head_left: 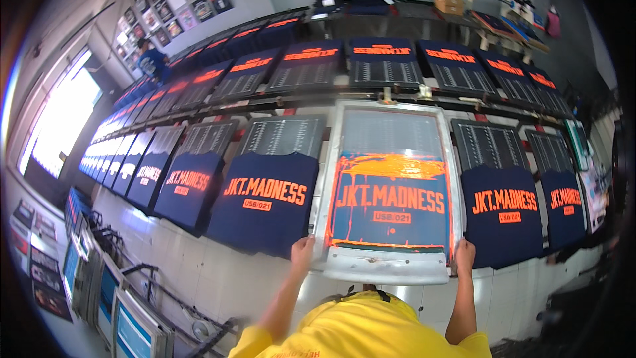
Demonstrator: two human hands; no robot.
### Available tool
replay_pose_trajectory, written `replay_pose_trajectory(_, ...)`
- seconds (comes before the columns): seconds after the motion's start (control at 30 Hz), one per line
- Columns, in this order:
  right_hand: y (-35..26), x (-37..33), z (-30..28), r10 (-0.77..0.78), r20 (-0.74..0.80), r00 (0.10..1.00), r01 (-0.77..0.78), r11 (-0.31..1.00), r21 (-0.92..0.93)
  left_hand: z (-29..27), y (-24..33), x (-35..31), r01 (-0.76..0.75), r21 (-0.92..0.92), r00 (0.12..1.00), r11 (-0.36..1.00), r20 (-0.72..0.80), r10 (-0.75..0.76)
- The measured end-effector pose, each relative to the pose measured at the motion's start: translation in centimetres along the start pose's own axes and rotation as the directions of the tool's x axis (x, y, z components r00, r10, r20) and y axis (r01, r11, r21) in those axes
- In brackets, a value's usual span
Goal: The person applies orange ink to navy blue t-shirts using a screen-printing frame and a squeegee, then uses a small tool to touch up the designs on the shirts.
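Note:
A silver-framed printing screen (336,159) lies over a board in front of me. Thick orange ink (397,167) is smeared across the upper part of its mesh, and orange lettering shows below it. A broad silver bar (387,269) runs along the screen's near end. My left hand (303,252) is closed at the frame's near left corner, and my right hand (465,254) is closed at its right edge; the fingertips are partly hidden. Navy shirts with orange lettering lie on boards either side: one shirt (265,222) to the left, another shirt (505,235) to the right.
Rows of shirt-covered boards run along both sides of a rail (291,101). Several screens (136,325) lean in a rack at lower left. Another person (152,63) stands at the far left. A cardboard box (449,4) and folded dark clothes (368,2) sit on a back table.

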State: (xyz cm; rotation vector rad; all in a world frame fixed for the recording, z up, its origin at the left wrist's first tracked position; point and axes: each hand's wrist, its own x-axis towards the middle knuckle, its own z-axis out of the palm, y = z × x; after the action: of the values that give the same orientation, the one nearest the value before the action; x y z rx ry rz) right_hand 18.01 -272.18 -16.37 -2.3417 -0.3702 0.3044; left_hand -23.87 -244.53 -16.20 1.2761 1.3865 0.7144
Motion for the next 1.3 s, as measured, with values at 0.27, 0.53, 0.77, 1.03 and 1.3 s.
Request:
replay_pose_trajectory(0.27,-1.3,-2.8,-0.5,-0.105,-0.099,0.989,0.112,0.991,0.066,-2.0,1.5,-0.7,-0.077,0.091,0.992,0.993,-0.090,0.086)
replay_pose_trajectory(0.53,-9.9,-10.4,3.8,-0.069,-0.112,0.991,0.088,0.981,0.171,-11.5,-0.5,3.6,-0.133,0.066,0.985,0.989,-0.103,0.139)
replay_pose_trajectory(0.77,-17.7,-16.4,16.2,-0.159,-0.031,0.987,0.162,0.976,0.145,-25.5,-3.2,12.2,-0.080,0.028,0.976,0.996,-0.203,0.084)
replay_pose_trajectory(1.03,-26.5,-21.8,27.5,-0.196,0.005,0.981,0.195,0.976,0.093,-37.1,-11.5,23.2,-0.268,0.346,0.893,0.899,-0.260,0.367)
replay_pose_trajectory(1.3,-27.8,-22.6,30.0,-0.084,-0.034,0.996,0.086,0.994,0.061,-36.2,-4.0,22.7,-0.046,-0.116,0.995,0.992,-0.096,0.035)
